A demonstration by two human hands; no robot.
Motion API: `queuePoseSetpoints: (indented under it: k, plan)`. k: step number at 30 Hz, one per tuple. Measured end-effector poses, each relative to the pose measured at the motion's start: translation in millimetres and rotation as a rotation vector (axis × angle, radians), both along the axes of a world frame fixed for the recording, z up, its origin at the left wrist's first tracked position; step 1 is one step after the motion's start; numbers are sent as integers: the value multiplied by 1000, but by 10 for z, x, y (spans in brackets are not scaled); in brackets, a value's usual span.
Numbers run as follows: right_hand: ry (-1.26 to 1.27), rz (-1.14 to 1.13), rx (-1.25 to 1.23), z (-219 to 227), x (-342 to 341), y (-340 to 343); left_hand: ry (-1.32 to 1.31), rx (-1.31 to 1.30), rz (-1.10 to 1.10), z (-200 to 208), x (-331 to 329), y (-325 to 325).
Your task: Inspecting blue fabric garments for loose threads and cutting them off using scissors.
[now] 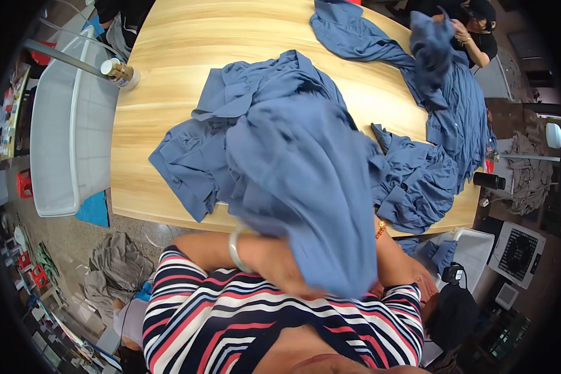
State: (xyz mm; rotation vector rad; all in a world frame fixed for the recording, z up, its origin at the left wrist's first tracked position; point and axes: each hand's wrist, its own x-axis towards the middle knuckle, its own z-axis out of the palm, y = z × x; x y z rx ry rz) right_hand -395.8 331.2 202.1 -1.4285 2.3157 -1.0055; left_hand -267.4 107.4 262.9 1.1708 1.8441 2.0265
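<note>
**Blue garment [311, 181] bunched up before the chest**

Head view: the garment hangs between the forearms, across the bench's [159, 68] near edge, probably raised to clear the blue pile [187, 156] beneath. Cloth and blur hide the left hand's [287, 274] fingers and the whole right hand; I cannot tell either grip. Room opens leftward; a blue heap [417, 181] crowds the right.

Pale wooden table [162, 81] under blue garments [421, 181]
</note>
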Motion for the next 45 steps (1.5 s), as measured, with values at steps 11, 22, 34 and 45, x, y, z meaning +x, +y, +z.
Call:
queuePoseSetpoints:
  k: [11, 22, 34, 45]
  plan:
    - [354, -1277, 442, 916, -459, 2314, 291, 463, 95, 524, -898, 1252]
    - [-43, -1151, 646, 162, -262, 2777, 191, -446, 1107, -975, -1785, -30]
    - [-147, -616, 398, 730, -420, 447, -951, 169, 786, -1648, -2068, -784]
    - [-171, -82, 675, 692, -294, -277, -1290, 565, 703, -1831, -1197, -425]
